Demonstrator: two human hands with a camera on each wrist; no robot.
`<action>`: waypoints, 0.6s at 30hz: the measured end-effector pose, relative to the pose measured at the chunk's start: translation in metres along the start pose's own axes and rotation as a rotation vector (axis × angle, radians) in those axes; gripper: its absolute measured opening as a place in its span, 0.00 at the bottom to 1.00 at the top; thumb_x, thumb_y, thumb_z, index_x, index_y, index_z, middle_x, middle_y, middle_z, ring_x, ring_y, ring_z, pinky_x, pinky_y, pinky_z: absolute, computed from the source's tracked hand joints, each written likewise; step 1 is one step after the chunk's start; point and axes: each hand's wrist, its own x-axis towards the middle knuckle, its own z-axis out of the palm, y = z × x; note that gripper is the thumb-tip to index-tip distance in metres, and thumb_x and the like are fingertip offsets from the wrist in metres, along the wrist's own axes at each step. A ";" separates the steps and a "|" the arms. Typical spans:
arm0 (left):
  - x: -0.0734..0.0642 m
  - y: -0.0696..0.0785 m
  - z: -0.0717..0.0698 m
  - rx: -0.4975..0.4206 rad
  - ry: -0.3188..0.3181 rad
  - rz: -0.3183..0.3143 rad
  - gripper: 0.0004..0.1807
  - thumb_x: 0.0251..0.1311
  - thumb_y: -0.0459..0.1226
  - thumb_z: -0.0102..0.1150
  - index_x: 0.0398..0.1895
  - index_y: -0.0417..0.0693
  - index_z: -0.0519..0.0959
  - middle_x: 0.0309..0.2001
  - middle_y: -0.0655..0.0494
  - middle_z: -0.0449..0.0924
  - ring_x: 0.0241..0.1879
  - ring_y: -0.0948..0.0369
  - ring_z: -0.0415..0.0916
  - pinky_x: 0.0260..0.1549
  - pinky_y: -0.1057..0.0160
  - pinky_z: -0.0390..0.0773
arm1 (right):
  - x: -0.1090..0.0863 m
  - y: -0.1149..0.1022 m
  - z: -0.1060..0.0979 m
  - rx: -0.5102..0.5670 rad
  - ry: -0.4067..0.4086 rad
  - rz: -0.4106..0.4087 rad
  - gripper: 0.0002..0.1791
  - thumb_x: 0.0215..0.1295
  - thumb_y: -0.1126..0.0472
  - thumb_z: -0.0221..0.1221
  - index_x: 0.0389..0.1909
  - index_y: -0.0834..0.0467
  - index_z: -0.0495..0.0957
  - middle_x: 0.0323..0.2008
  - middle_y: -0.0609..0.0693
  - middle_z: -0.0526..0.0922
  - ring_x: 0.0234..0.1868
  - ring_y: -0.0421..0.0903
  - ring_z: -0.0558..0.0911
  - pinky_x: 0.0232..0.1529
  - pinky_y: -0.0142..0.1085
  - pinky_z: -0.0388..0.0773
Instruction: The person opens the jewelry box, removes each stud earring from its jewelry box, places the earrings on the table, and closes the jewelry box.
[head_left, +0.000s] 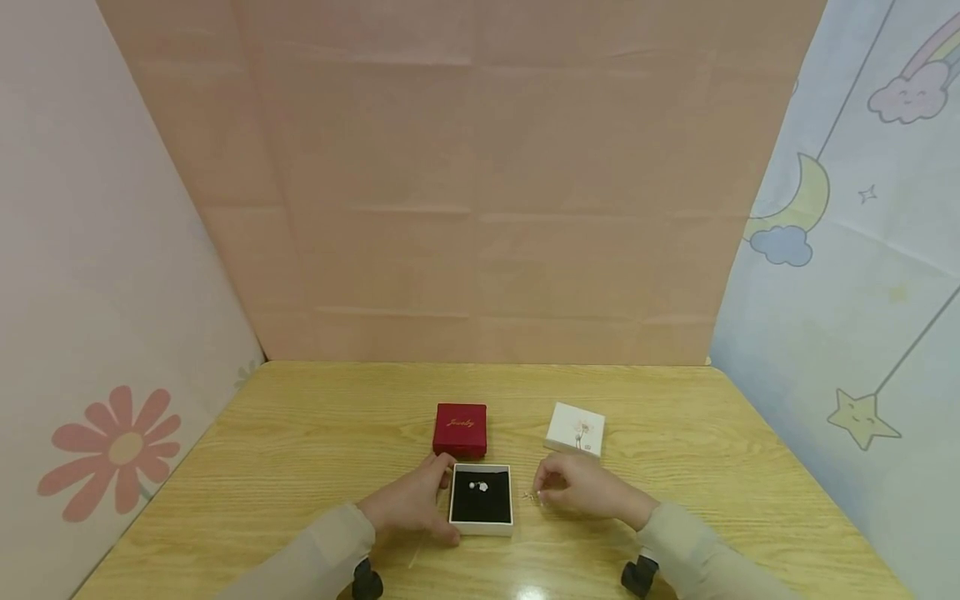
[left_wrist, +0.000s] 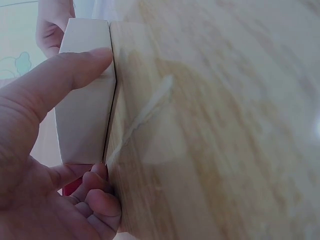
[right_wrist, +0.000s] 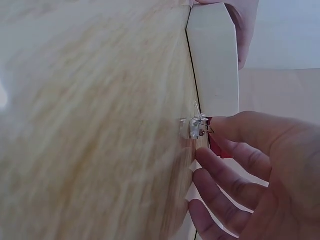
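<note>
A white open box with a black lining stands on the table. On its lining lies a small earring with a white flower and a pearl-like bead. My left hand grips the box from its left side, the thumb along the front wall and the other fingers toward the back corner. Just right of the box, my right hand pinches a small silvery earring with clear and wire-like parts, low over the table. How firmly the fingertips hold it is partly hidden.
Behind the open box sits a red jewelry box with gold lettering. A white lid with a flower print lies behind my right hand. A thin pale strip lies by my left hand on the wooden table.
</note>
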 end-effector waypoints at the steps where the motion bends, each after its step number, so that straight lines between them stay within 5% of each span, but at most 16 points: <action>1: 0.000 0.000 0.000 -0.002 0.000 0.000 0.46 0.30 0.43 0.83 0.55 0.47 0.65 0.48 0.55 0.68 0.50 0.56 0.70 0.51 0.51 0.74 | 0.001 0.000 0.000 0.000 0.000 0.003 0.03 0.62 0.61 0.63 0.32 0.50 0.79 0.33 0.36 0.80 0.38 0.31 0.78 0.43 0.31 0.78; 18: -0.001 0.001 -0.001 -0.029 -0.014 -0.014 0.46 0.30 0.43 0.82 0.55 0.48 0.65 0.49 0.54 0.67 0.51 0.55 0.68 0.51 0.51 0.73 | 0.007 0.000 0.003 -0.043 -0.004 0.007 0.04 0.61 0.63 0.64 0.30 0.51 0.79 0.32 0.38 0.78 0.35 0.31 0.75 0.40 0.30 0.76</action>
